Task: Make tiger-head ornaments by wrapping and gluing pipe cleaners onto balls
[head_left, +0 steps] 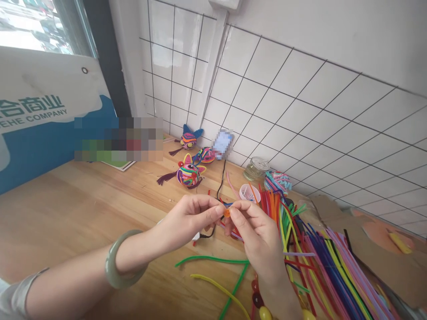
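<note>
Above the wooden table, my left hand (202,213) and my right hand (258,231) meet fingertip to fingertip. Both pinch a small orange piece (227,213), which looks like a short coiled bit of pipe cleaner; most of it is hidden by the fingers. Below them lie green pipe cleaners (216,259) and a yellow pipe cleaner (222,288). A pale green bangle (115,262) circles my left wrist, and a string of large beads (265,313) is at my right wrist.
Bundles of coloured pipe cleaners (336,266) spread over the right side. Behind my hands are a pink cup of beads (249,194), a glass jar (256,168) and colourful animal-shaped crafts (189,173). A phone (222,144) leans against the tiled wall (267,106). Cardboard (376,253) lies far right.
</note>
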`<action>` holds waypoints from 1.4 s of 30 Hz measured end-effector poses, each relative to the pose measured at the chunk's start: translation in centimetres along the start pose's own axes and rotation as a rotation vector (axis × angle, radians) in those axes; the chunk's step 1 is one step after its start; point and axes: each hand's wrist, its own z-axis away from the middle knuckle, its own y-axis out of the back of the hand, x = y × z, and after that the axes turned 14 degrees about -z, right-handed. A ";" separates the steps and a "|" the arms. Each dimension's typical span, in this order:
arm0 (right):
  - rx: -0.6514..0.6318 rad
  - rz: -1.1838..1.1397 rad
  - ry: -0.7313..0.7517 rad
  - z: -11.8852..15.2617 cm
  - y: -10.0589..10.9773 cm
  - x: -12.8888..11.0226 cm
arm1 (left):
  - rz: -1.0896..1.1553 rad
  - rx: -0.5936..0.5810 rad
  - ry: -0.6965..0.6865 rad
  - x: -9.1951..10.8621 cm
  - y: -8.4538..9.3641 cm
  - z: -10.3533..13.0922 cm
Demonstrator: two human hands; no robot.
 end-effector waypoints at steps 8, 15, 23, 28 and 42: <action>0.037 0.362 0.305 0.2 -0.3 0.1 | 0.119 0.043 -0.040 0.3 -0.4 0.0; -0.021 0.571 0.727 0.1 -0.2 0.2 | 0.152 0.125 -0.084 0.6 -0.6 0.4; 0.013 0.592 0.847 0.0 -0.3 0.3 | 0.144 0.196 -0.072 0.2 -1.2 0.9; -0.009 0.668 0.878 0.1 -0.3 0.4 | 0.145 0.220 -0.077 0.0 -1.3 1.0; 0.053 0.610 0.735 -0.7 0.0 0.6 | 0.097 0.155 0.025 -0.3 -0.4 0.3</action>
